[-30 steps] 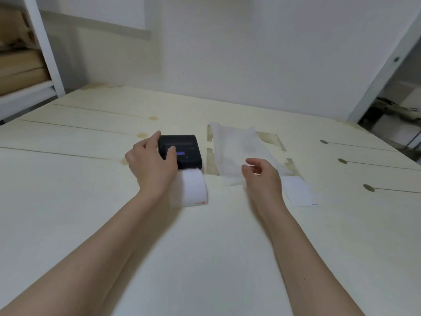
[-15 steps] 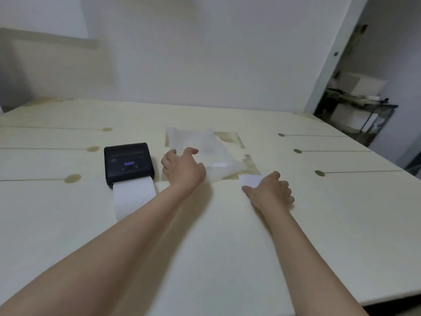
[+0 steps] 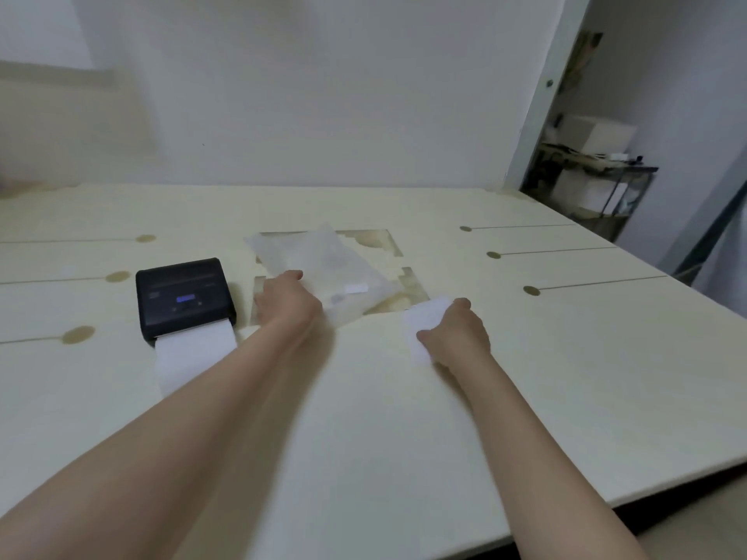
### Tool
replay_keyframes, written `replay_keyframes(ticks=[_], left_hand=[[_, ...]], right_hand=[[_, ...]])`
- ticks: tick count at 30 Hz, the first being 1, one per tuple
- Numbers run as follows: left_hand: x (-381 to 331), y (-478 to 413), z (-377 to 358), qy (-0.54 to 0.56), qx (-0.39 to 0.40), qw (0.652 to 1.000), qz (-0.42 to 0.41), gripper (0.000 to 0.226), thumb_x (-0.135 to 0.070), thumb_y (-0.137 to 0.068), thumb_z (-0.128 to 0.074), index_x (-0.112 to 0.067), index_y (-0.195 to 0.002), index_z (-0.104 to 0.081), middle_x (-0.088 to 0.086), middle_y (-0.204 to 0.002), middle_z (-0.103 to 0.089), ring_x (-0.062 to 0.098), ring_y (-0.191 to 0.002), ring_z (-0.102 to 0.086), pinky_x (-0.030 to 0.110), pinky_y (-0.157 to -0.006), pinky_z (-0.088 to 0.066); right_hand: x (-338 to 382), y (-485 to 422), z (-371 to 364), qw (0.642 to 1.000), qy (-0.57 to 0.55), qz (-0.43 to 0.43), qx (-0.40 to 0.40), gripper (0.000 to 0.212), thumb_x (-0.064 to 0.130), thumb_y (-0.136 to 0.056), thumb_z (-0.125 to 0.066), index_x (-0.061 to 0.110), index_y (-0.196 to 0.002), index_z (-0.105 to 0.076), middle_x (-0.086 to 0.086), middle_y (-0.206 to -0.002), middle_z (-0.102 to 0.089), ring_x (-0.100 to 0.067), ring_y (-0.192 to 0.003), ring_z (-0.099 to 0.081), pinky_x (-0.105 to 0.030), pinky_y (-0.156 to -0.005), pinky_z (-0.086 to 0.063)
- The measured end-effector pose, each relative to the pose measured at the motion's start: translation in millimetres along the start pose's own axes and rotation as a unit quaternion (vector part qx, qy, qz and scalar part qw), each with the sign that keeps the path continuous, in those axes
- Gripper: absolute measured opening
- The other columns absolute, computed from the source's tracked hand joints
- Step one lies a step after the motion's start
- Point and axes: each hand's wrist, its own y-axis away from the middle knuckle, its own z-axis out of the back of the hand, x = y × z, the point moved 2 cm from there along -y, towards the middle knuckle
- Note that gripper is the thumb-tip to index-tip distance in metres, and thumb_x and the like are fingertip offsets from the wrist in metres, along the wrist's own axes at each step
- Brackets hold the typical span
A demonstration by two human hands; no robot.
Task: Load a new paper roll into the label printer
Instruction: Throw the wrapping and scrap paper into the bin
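Note:
A black label printer point(image 3: 184, 299) sits closed on the pale wooden table point(image 3: 404, 418), left of centre. A white paper strip point(image 3: 194, 355) hangs out of its front slot toward me. My left hand point(image 3: 289, 305) grips the near edge of a clear plastic bag point(image 3: 323, 270) lying just right of the printer. My right hand point(image 3: 458, 337) pinches a loose white label sheet point(image 3: 422, 329) and has its near edge lifted off the table. The image is motion-blurred, so finger detail is soft.
The table has round inlays with thin slots point(image 3: 529, 291) on the right and a cut-out patch point(image 3: 380, 244) under the bag. Its front edge point(image 3: 606, 503) runs close on the right. A metal rack with boxes point(image 3: 594, 183) stands behind a doorway.
My left hand left the printer and moved right onto the plastic bag. My right hand moved to the loose label sheet and took hold of it. My view swung to the right.

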Motion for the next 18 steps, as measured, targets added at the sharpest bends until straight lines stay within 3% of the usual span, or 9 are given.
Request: replay_keyframes(ticks=[2,4,6,8,11,14,16,18], left_hand=[[1.7,5.1,2.8,0.016,-0.001,1.0,-0.017,0.07,-0.001,-0.084,-0.057,-0.025,-0.148,-0.04,0.004,-0.144,-0.047,0.031,-0.135,-0.038,0.04,-0.1,-0.045],[2.0,13.9,5.5,0.035,-0.007,0.998,-0.047,0.072,0.004,-0.082,-0.054,-0.022,-0.147,-0.04,0.001,-0.147,-0.045,0.029,-0.135,-0.041,0.036,-0.103,-0.042],[0.9,25.7,6.1,0.078,0.003,0.994,-0.074,0.073,0.009,-0.081,-0.05,-0.021,-0.146,-0.042,-0.002,-0.147,-0.046,0.024,-0.132,-0.047,0.031,-0.104,-0.04],[0.0,37.5,6.0,0.14,0.026,0.986,-0.082,0.072,0.011,-0.081,-0.049,-0.024,-0.143,-0.047,-0.004,-0.142,-0.051,0.022,-0.123,-0.054,0.032,-0.099,-0.047],[2.0,54.1,7.2,0.212,0.086,0.97,-0.087,0.076,0.014,-0.075,-0.056,-0.029,-0.138,-0.052,-0.007,-0.131,-0.057,0.014,-0.103,-0.063,0.025,-0.077,-0.055],[6.6,70.3,12.2,0.263,0.131,0.953,-0.079,0.075,0.016,-0.076,-0.057,-0.032,-0.133,-0.056,-0.017,-0.104,-0.064,-0.009,-0.087,-0.058,0.01,-0.059,-0.046],[9.0,80.3,16.2,0.286,0.142,0.944,-0.082,0.073,0.014,-0.076,-0.059,-0.033,-0.131,-0.058,-0.02,-0.096,-0.066,-0.007,-0.091,-0.06,0.011,-0.063,-0.046],[10.3,89.0,19.8,0.294,0.146,0.94,-0.096,0.067,0.007,-0.077,-0.064,-0.032,-0.131,-0.059,-0.014,-0.114,-0.064,0.005,-0.101,-0.061,0.013,-0.068,-0.045]], right_hand=[[-3.3,4.1,-0.5,0.988,-0.145,0.058,0.008,0.052,0.022,-0.091,-0.064,0.009,-0.136,-0.043,-0.008,-0.129,-0.061,-0.028,-0.113,-0.061,-0.031,-0.083,-0.047],[-2.2,9.8,1.5,0.959,-0.267,0.088,0.018,0.034,0.025,-0.094,-0.062,0.011,-0.123,-0.054,-0.006,-0.121,-0.066,-0.023,-0.102,-0.065,-0.032,-0.08,-0.051],[2.9,12.3,2.1,0.953,-0.285,0.1,0.026,0.023,0.028,-0.098,-0.055,0.01,-0.111,-0.059,-0.006,-0.112,-0.068,-0.023,-0.093,-0.065,-0.032,-0.074,-0.049],[8.8,13.7,0.2,0.959,-0.266,0.095,0.026,0.031,0.033,-0.098,-0.052,0.006,-0.109,-0.062,-0.01,-0.112,-0.069,-0.029,-0.098,-0.067,-0.034,-0.074,-0.049],[9.3,17.6,-3.9,0.962,-0.26,0.084,0.019,0.032,0.038,-0.093,-0.056,0.009,-0.106,-0.061,-0.01,-0.118,-0.065,-0.032,-0.103,-0.066,-0.044,-0.087,-0.054],[2.1,22.5,-2.4,0.949,-0.306,0.069,0.028,0.017,0.028,-0.092,-0.063,0.015,-0.103,-0.059,-0.007,-0.115,-0.068,-0.028,-0.104,-0.067,-0.043,-0.09,-0.054],[-3.6,28.5,0.9,0.937,-0.342,0.049,0.045,0.016,0.02,-0.088,-0.068,0.016,-0.102,-0.061,-0.008,-0.114,-0.07,-0.029,-0.104,-0.069,-0.044,-0.092,-0.055],[-11.7,36.1,6.4,0.939,-0.339,0.046,0.034,0.017,0.015,-0.085,-0.072,0.018,-0.098,-0.061,-0.01,-0.113,-0.072,-0.029,-0.101,-0.07,-0.046,-0.093,-0.056]])
